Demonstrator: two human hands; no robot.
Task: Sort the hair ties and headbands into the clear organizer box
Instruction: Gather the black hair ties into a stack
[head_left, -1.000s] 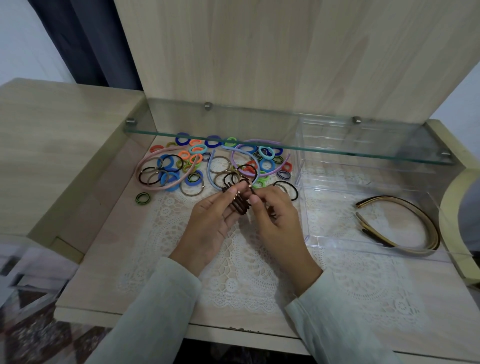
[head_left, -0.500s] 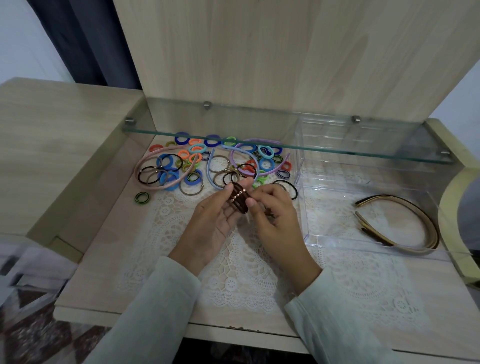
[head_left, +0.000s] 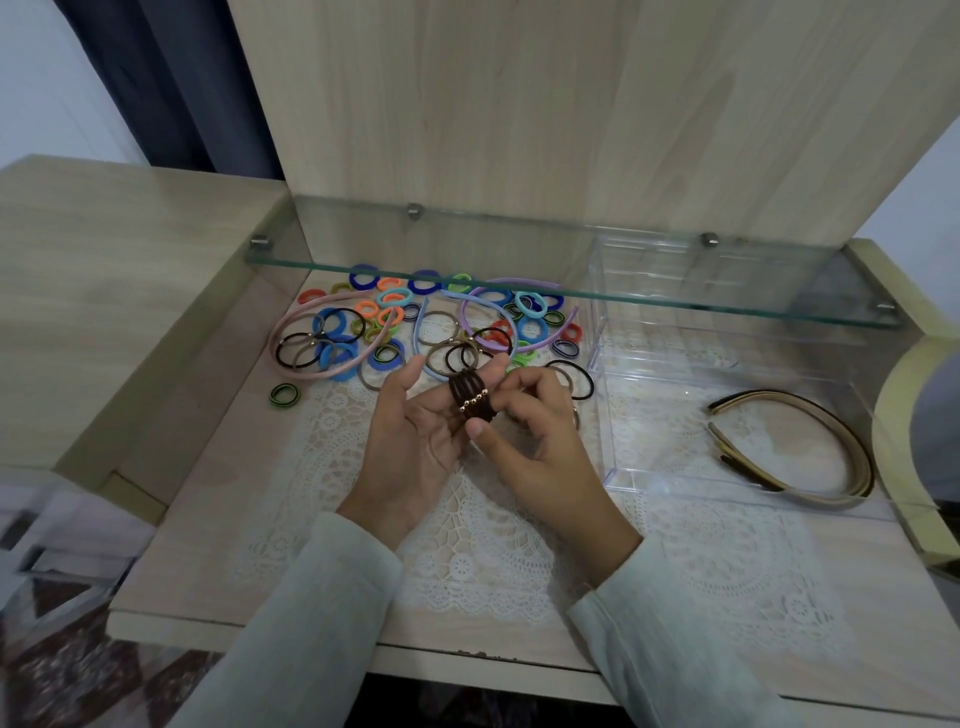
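Note:
My left hand (head_left: 415, 436) lies palm up with its fingers straight and a stack of brown hair ties (head_left: 470, 399) with gold beads looped round them. My right hand (head_left: 540, 436) pinches that stack between thumb and forefinger. Behind the hands lies a pile of colourful hair ties (head_left: 387, 317), with a pink headband (head_left: 291, 332), a light blue headband (head_left: 420, 340) and a purple headband (head_left: 519, 285) among them. The clear organizer box (head_left: 609, 470) stands to the right. Beige and black headbands (head_left: 831, 431) lie in its front compartment.
A glass shelf (head_left: 649, 304) spans the alcove above the pile and the box's back part. A white lace mat (head_left: 467, 545) covers the desk under my hands. A green and black tie (head_left: 284, 396) lies alone at the left, a black tie (head_left: 584, 382) beside the box.
The brown ties went from being pinched between both hands to sitting round my left fingers. My left hand has opened and its thumb has spread away.

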